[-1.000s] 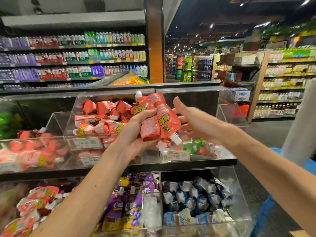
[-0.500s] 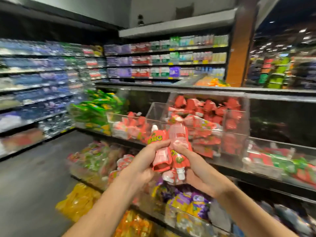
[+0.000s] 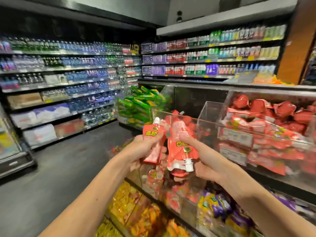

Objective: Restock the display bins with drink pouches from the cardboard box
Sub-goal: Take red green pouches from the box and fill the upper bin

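Note:
My left hand [image 3: 142, 150] grips a red drink pouch [image 3: 152, 134] with its white cap pointing up. Beside it, my right hand [image 3: 203, 160] grips another red drink pouch [image 3: 179, 151] upside down, its white cap at the bottom. Both pouches hang in front of a clear display bin [image 3: 193, 127] that holds several red pouches. To the right, a fuller clear bin [image 3: 266, 132] is heaped with the same red pouches. The cardboard box is out of view.
Green pouches [image 3: 138, 105] fill a bin further left. Lower bins hold yellow-orange pouches [image 3: 130, 207] and purple pouches [image 3: 215, 204]. Shelves of bottled drinks [image 3: 71, 79] line the far side of the dark aisle floor [image 3: 51, 177].
The view has swung left along the display. My hands, first bunching the pouches together at the full red bin, now hold one pouch each, slightly apart, before the bin to its left.

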The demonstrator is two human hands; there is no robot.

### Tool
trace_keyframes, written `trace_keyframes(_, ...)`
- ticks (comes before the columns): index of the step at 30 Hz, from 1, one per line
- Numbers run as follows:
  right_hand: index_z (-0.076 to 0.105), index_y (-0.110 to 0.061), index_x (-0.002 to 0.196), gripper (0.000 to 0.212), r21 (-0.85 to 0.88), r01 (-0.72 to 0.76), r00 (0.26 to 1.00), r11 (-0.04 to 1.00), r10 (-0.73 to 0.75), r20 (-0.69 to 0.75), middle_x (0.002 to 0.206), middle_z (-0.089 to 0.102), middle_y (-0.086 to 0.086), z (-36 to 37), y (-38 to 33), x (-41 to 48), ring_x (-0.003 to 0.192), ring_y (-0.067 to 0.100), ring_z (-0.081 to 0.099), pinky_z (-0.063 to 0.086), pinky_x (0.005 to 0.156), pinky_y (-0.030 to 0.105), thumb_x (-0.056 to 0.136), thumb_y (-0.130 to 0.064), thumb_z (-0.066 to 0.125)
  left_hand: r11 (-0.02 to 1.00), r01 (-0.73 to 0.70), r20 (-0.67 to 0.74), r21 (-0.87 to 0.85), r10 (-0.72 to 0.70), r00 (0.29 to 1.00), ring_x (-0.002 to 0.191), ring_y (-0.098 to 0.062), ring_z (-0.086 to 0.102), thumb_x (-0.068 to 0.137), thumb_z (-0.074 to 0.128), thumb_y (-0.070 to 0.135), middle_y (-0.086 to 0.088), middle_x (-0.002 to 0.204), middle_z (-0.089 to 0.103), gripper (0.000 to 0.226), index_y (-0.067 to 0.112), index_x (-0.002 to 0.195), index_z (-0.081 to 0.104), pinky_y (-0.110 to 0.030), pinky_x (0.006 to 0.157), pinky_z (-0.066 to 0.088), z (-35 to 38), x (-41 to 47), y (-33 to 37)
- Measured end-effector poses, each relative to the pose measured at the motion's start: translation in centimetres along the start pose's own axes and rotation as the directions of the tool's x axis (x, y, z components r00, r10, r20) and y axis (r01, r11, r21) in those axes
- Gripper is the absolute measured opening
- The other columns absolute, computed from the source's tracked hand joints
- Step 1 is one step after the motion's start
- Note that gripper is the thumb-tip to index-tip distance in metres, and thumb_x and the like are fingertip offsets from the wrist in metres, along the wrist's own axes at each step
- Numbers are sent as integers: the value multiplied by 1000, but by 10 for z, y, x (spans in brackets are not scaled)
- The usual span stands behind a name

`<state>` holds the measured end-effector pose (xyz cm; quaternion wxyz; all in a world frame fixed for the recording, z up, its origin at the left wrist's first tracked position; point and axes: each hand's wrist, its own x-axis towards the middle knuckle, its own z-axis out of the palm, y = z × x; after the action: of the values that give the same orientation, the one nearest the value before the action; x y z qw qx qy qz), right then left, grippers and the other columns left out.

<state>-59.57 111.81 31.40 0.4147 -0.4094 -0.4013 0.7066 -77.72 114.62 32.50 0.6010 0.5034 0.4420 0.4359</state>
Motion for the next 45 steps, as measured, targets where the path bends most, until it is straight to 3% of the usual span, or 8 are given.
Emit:
trace_keyframes(4,64,-2,116,54,24,131,988,991,-129,-84,95,71,17,11,-15,41,77,29,68,52,89,51,71,-31,70,978,108,110,-179,-90,990,52,-22,63,93,60,38,-11,67,63,32,9,80,67,-38,55,59,-33,46,18)
trace_keyframes(8,67,-8,108,33,-45,299,926,953,-301,-225,103,74,13,21,-56,74,85,24,72,56,87,46,81,-27,64,918,210,368,-338,-76,927,72,-28,63,79,48,25,-15,86,61,28,8,99,58,-47,66,59,-76,95,46)
trace_keyframes(11,69,-10,92,17,-276,358,785,892,-447,-429,83,73,10,23,-95,92,64,17,69,58,72,36,93,-25,62,932,190,469,-308,-25,883,78,-29,62,69,46,9,-19,93,55,42,8,111,53,-44,62,60,-94,129,73)
trace_keyframes(15,69,-19,78,12,-839,35,478,542,-747,-462,72,70,-6,6,-133,116,65,7,63,56,68,28,81,-30,68,1000,-23,543,-4,22,839,64,-16,70,88,44,-3,-8,72,65,21,10,97,59,-35,63,61,-92,172,108)
trace_keyframes(21,63,-15,90,50,-816,-441,418,373,-720,-554,90,70,10,-6,-153,142,83,32,66,52,71,36,73,-61,54,789,-477,441,388,295,847,65,-20,67,75,73,19,-7,86,68,51,23,120,48,-44,66,62,-57,241,111)
trace_keyframes(27,54,-13,94,43,-746,-648,420,157,-743,-521,87,58,7,-10,-162,145,80,31,55,40,70,32,87,-55,58,348,-696,562,629,415,715,90,-19,67,81,72,39,0,89,70,28,21,102,70,-25,76,47,-18,283,93)
trace_keyframes(35,53,-16,94,40,-775,-623,482,105,-728,-487,83,58,4,-23,-169,154,74,28,56,39,66,32,89,-55,56,-59,-666,659,744,234,715,100,-36,67,80,78,44,-12,105,70,36,20,106,73,-37,85,54,23,334,66)
trace_keyframes(45,61,-11,80,43,-827,-544,573,140,-659,-488,73,66,3,-34,-170,159,64,23,62,42,56,30,85,-54,61,-98,-733,731,673,-60,679,117,-18,54,91,69,34,6,118,65,21,33,112,71,-41,103,42,23,365,61)
